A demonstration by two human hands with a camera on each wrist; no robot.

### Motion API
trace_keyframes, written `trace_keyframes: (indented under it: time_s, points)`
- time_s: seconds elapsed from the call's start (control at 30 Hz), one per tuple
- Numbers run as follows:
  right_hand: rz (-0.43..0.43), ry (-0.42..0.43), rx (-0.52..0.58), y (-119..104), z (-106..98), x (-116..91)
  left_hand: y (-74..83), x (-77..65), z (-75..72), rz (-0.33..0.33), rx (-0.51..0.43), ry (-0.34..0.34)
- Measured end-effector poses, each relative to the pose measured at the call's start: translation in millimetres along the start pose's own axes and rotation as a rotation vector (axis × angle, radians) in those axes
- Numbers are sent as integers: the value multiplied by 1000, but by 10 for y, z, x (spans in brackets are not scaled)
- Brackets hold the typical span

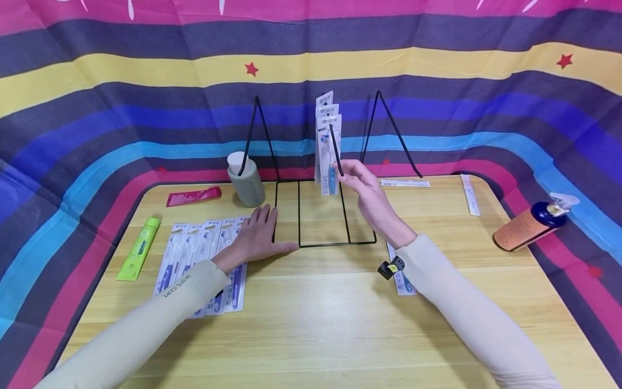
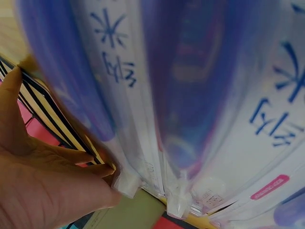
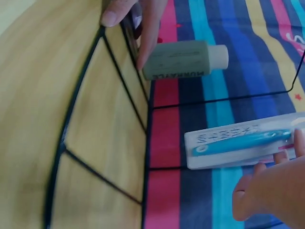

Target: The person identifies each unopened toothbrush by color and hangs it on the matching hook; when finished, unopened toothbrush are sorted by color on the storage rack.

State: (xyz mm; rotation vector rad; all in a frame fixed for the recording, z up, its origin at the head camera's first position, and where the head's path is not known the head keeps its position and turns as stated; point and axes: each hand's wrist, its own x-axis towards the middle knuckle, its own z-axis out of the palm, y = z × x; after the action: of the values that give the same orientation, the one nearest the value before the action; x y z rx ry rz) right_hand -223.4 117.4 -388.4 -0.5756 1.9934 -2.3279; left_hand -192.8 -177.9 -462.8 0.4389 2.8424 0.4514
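A black wire rack stands on the table, with several packaged toothbrushes hanging one behind another on its middle hook. My right hand is at the lower part of the front pack, fingers bent loosely beside the hook's tip. In the right wrist view the blue-handled toothbrush pack hangs just past those fingertips. My left hand lies spread over the rack's left base corner, thumb along the front bar. Under and beside that forearm are several purple-handled toothbrush packs, large in the left wrist view.
Left of the rack stand a grey-green bottle, a pink tube and a green tube. At right are a pump bottle and slim packs. Another toothbrush pack lies partly under my right forearm. Striped cloth hangs behind.
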Motion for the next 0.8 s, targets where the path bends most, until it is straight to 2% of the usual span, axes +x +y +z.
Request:
trace_keyframes:
  time_s: [0.17,0.23,0.33,0.5,0.6,0.8]
  points:
    - [3,25,-23,95,-205,-92,-9,-23,-24,-6,-7,3]
    - [21,23,-71,134,-326,-165,-11,-37,-31,-5,-14,4]
    - [95,28,-208,192,-527,-336,-12,-46,-11,-7,-24,-3]
    - [274,70,-526,265,-842,-696,-10,-35,39,-9,-31,-20]
    - [352,92,-684,265,-985,-884,-10,-26,37,-9,-30,-18]
    - [467,66,-877,248,-1149,-1113,-6,-14,0,-4,-22,-11]
